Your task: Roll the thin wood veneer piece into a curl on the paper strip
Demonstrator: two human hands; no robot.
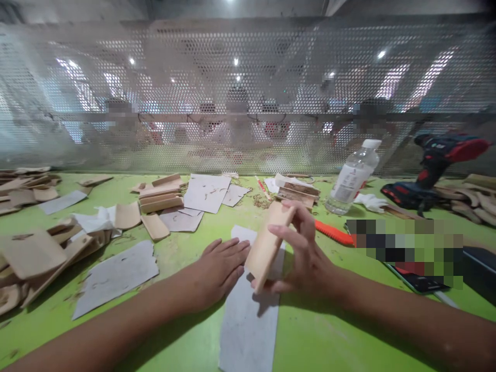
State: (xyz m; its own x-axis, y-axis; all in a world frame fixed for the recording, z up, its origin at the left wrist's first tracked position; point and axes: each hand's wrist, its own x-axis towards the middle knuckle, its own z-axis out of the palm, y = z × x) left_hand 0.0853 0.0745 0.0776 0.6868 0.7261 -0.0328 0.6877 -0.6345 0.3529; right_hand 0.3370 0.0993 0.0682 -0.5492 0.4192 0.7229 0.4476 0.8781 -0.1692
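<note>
My right hand (302, 253) grips a pale, slightly curved wooden piece (267, 240) by its edges, with the thumb low and the fingers along the upper right side. The piece is tilted above a long strip of grey sandpaper (248, 320) on the green table (174, 330). Flat on the table, my left hand (220, 271) lies palm down with its fingers stretched out, their tips over the left edge of the strip. It holds nothing.
Wooden pieces (33, 253) are heaped at the left, near a grey sheet (116, 276). A plastic bottle (351, 181), cordless drill (434, 170), orange-handled tool (333, 232) and phone (418, 279) lie or stand at the right. Behind rises a perforated screen (240, 93).
</note>
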